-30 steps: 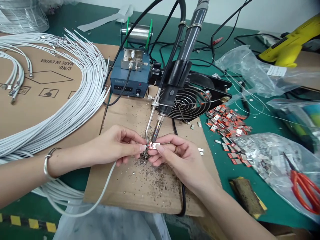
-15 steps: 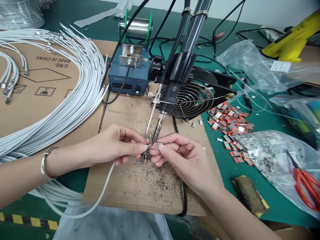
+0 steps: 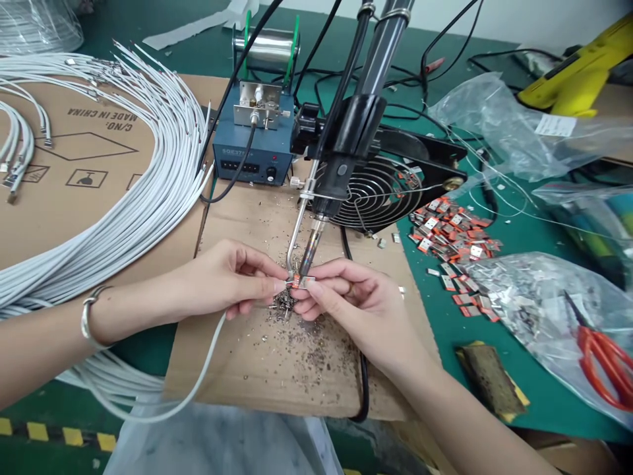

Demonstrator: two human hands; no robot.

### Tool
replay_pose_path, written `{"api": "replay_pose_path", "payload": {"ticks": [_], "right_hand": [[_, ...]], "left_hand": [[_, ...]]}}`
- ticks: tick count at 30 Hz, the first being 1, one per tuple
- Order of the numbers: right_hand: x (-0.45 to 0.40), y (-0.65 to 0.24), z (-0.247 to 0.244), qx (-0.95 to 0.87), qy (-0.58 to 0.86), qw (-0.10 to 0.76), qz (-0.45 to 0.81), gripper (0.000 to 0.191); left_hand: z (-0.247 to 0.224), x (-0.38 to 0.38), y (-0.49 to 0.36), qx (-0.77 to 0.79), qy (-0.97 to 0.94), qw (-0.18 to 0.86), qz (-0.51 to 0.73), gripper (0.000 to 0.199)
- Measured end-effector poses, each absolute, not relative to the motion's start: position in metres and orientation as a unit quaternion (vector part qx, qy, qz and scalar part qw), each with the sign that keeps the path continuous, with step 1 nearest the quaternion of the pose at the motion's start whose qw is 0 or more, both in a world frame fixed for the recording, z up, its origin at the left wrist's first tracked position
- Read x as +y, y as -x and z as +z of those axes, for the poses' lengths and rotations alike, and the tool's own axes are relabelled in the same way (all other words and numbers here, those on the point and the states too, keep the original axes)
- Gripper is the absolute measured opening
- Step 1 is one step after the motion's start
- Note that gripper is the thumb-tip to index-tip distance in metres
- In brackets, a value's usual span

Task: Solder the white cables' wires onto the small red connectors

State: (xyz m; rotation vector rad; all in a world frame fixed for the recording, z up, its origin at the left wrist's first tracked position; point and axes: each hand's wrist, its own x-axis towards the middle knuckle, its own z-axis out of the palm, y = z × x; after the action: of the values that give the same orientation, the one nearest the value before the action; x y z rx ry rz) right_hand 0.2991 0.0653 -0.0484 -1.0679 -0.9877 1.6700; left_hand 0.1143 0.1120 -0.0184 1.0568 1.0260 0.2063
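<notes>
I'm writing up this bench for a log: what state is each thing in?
Left hand: pinching white cable near its end
Right hand: pinching small connector
Soldering iron: mounted, tip pointing down at the connector
Solder spool: wound with silvery wire
Fan: grille up; spinning or not, cannot tell
Spare connectors: loosely heaped
Scissors: lying unheld
Cardboard sheet: flat, littered with bits

Left hand [image 3: 247, 280] pinches a white cable [image 3: 211, 356], right hand [image 3: 353, 297] a connector [image 3: 297, 281] (part orange), by the soldering iron [image 3: 312, 245]; from them, a cable bundle [image 3: 165, 165] lies towards ten o'clock, a spool [image 3: 270, 50] towards twelve
</notes>
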Motion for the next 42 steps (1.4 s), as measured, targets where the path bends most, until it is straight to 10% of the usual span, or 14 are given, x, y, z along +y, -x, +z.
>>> {"api": "replay_pose_path", "payload": {"ticks": [42], "right_hand": [[0.0678,-0.3026,-0.0464,-0.404,0.432,0.444,0.673,0.010]], "left_hand": [[-0.0130,0.1162,-0.1156,0.451,-0.477,0.751,0.071,0.009]]}}
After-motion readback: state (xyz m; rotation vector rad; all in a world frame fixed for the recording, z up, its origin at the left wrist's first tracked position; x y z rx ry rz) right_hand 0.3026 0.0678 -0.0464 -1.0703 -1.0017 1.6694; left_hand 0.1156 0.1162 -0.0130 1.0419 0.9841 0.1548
